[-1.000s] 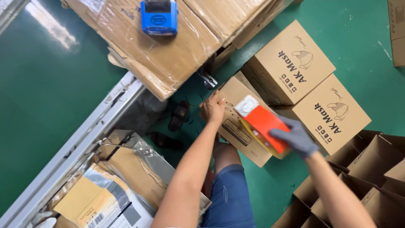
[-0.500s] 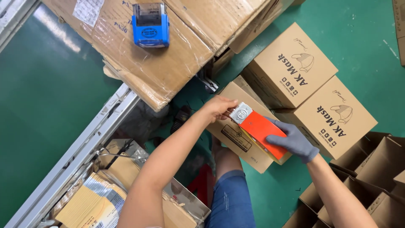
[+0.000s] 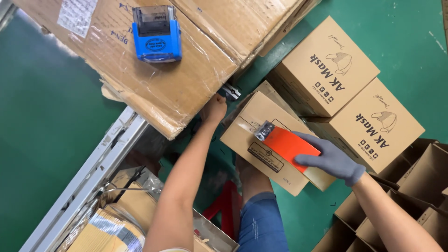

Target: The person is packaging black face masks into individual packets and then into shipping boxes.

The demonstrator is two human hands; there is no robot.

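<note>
1. Tape dispenser [image 3: 287, 143], orange with a metal blade end, lies flat on the top of a box [image 3: 261, 154] that sits tilted on the green floor [image 3: 401, 28].
2. Right hand [image 3: 333, 161], in a grey glove, is clenched around the dispenser's rear end, pressing it onto the box top.
3. Left hand [image 3: 213, 109], bare, reaches to the box's far corner, just under the edge of a large carton; its fingers are curled there, but whether they grasp anything cannot be told.
4. Two printed boxes [image 3: 326, 65] stand closed beside the taped box, touching each other.
5. Large carton [image 3: 154, 88], wrapped in clear tape, overhangs at the upper left; a blue stamp [image 3: 156, 33] rests on its top and a white label [image 3: 77, 16] is stuck near its corner.
6. Open empty boxes [image 3: 420, 182] crowd the lower right.
7. Metal rail [image 3: 88, 177] runs diagonally at the lower left, with wrapped parcels [image 3: 109, 228] beside it.
8. Person's knee in blue jeans [image 3: 261, 221] shows below the box.
</note>
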